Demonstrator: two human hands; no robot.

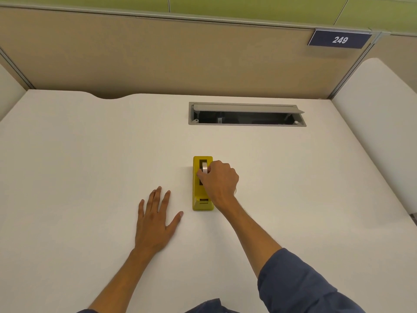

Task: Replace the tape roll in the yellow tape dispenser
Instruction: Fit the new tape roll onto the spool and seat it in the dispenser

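1. The yellow tape dispenser (202, 195) lies flat on the white bench (90, 143), lengthwise away from the person, with its cutter end toward the person and its roll well at the far end.
2. A pale tape roll (204, 167) stands on edge in the far well of the dispenser, its upper part rising above the yellow body.
3. The right hand (220, 181) reaches over the dispenser from its right side; the fingers are curled and the fingertips (199, 173) pinch the tape roll at its near edge. The back of the hand covers the middle part of the dispenser's right flank.
4. The left hand (155, 222) lies palm down on the bench to the left of the dispenser, near its cutter end but not touching it. Its fingers are straight and slightly spread, and it holds nothing.
5. Both forearms run from the near edge of the view toward the dispenser; a dark blue sleeve (300, 281) is pushed up on the right arm.
6. Beyond the dispenser, well apart from it, a grey cable hatch (247, 114) is set into the bench with its flap raised, showing a dark slot.
7. Behind the hatch a beige partition (158, 57) closes the far side of the bench. A dark blue sign (340, 39) reading 249 hangs at its top edge, far to the right of the dispenser.
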